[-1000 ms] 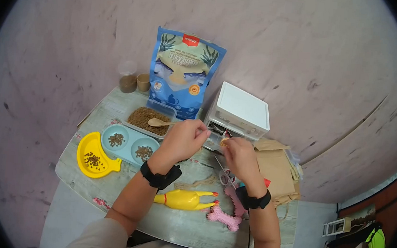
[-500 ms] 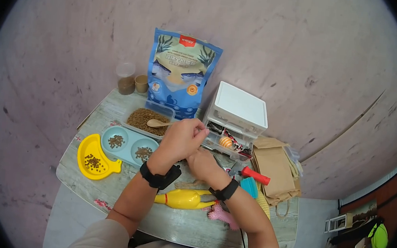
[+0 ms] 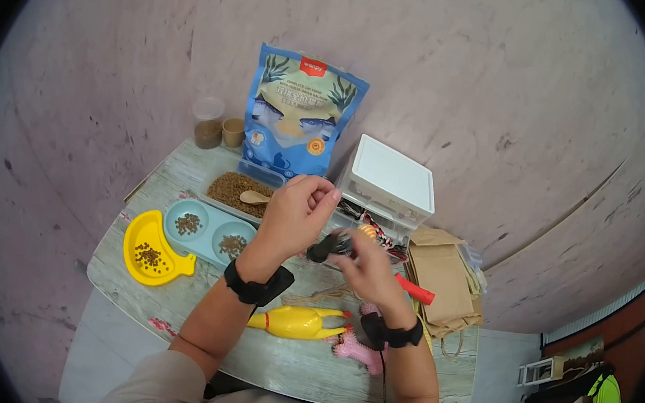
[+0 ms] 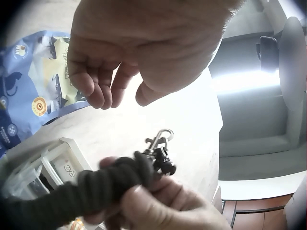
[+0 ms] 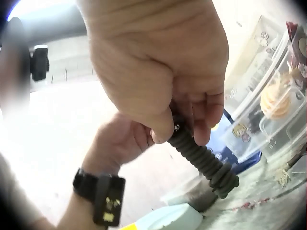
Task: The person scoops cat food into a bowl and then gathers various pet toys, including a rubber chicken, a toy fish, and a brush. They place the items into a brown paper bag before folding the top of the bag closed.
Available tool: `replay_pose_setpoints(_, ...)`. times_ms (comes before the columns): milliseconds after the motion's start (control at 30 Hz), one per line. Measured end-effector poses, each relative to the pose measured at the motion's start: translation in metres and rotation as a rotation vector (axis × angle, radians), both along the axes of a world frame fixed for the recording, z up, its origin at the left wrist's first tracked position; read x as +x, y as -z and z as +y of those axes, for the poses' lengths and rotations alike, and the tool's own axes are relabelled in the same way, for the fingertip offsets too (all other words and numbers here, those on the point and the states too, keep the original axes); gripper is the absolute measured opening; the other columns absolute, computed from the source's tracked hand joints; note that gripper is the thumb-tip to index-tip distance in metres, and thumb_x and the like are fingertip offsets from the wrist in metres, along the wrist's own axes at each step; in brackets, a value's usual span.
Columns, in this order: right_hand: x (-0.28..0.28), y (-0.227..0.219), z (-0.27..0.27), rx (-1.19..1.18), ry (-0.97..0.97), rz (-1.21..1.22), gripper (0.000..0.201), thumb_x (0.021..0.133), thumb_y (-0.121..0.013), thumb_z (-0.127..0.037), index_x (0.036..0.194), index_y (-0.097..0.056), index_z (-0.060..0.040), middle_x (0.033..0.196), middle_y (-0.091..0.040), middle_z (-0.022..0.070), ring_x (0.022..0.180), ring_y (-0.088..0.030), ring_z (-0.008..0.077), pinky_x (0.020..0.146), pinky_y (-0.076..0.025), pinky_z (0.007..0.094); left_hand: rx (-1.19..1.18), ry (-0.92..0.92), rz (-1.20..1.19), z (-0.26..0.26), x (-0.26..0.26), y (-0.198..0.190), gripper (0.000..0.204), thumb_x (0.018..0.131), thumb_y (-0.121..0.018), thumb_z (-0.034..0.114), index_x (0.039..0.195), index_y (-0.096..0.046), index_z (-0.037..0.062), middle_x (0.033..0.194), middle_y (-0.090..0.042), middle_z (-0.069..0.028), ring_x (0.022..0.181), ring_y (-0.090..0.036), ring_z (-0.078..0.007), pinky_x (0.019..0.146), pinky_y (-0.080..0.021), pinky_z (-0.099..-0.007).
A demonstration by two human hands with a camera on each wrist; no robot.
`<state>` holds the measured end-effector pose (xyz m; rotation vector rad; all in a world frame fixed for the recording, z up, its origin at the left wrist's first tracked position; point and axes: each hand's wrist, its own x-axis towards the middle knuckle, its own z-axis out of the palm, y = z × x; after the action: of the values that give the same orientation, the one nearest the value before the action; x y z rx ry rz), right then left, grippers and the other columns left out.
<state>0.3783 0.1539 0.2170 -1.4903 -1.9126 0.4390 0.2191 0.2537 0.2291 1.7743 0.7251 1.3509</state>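
My right hand [image 3: 372, 271] grips a dark grey-green cord leash [image 3: 328, 246], wound into a tight coil, between thumb and fingers. A metal snap hook [image 4: 159, 139] sticks out at one end of the coil in the left wrist view. The other end of the leash [image 5: 206, 163] points down over the table in the right wrist view. My left hand [image 3: 296, 213] hangs just above and left of it, fingers loosely curled with nothing in them. Behind the right hand, a clear drawer [image 5: 249, 139] of the white storage box stands pulled out, with a striped orange ball [image 5: 277, 99] inside.
A blue food bag [image 3: 299, 115] stands behind a tub of kibble [image 3: 233, 190] with a wooden spoon. Left lie a blue double bowl [image 3: 208, 222] and yellow bowl [image 3: 182, 266]. A rubber chicken [image 3: 298, 323], pink bone toy [image 3: 359, 354], red handle [image 3: 416, 290] and paper bags [image 3: 443, 273] surround the hands.
My right hand has gone from over the drawer to below my left hand, then back right and up, with the coiled leash now showing in it. My left hand has barely moved.
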Motion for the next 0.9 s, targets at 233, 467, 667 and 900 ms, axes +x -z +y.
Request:
replay_pose_setpoints(233, 0.015, 0.001, -0.023, 0.161, 0.006, 0.82, 0.03, 0.097, -0.058, -0.009, 0.124, -0.052, -0.0002, 0.114, -0.059, 0.0052, 0.105, -0.056, 0.0107, 0.091, -0.046, 0.0277, 0.062, 0.284, 0.142, -0.022, 0.014, -0.002, 0.028, 0.091, -0.066, 0.025, 0.103, -0.066, 0.0004, 0.089, -0.061, -0.0082, 0.074, -0.058, -0.015, 0.066, -0.047, -0.0282)
replay_pose_setpoints(467, 0.005, 0.011, -0.036, 0.068, 0.09, 0.74, 0.032, 0.099, -0.055, -0.014, 0.128, -0.047, -0.0017, 0.106, -0.059, 0.0035, 0.094, -0.058, 0.0103, 0.083, -0.048, 0.025, 0.128, 0.401, 0.171, -0.033, 0.024, 0.006, 0.029, 0.087, -0.071, 0.018, 0.108, -0.065, -0.0005, 0.09, -0.06, -0.0056, 0.075, -0.056, -0.0113, 0.065, -0.046, -0.0248)
replay_pose_setpoints(667, 0.001, 0.006, -0.039, 0.035, 0.173, 0.588, 0.039, 0.092, -0.066, -0.018, 0.125, -0.051, -0.0015, 0.092, -0.062, 0.0067, 0.083, -0.06, 0.01, 0.073, -0.049, 0.0273, -0.031, 0.461, 0.0, -0.032, 0.025, 0.01, 0.025, 0.086, -0.073, 0.01, 0.105, -0.065, -0.0032, 0.092, -0.061, -0.0018, 0.075, -0.054, -0.0054, 0.064, -0.045, -0.0225)
replay_pose_setpoints(900, 0.006, 0.014, -0.036, 0.107, 0.191, 0.503, 0.045, 0.089, -0.068, -0.02, 0.127, -0.051, -0.0015, 0.096, -0.065, 0.0101, 0.084, -0.062, 0.0141, 0.075, -0.05, 0.0288, -0.229, 0.488, -0.057, -0.026, 0.028, 0.016, 0.019, 0.09, -0.068, 0.007, 0.105, -0.066, -0.0038, 0.09, -0.065, -0.002, 0.075, -0.058, -0.0046, 0.068, -0.049, -0.0207)
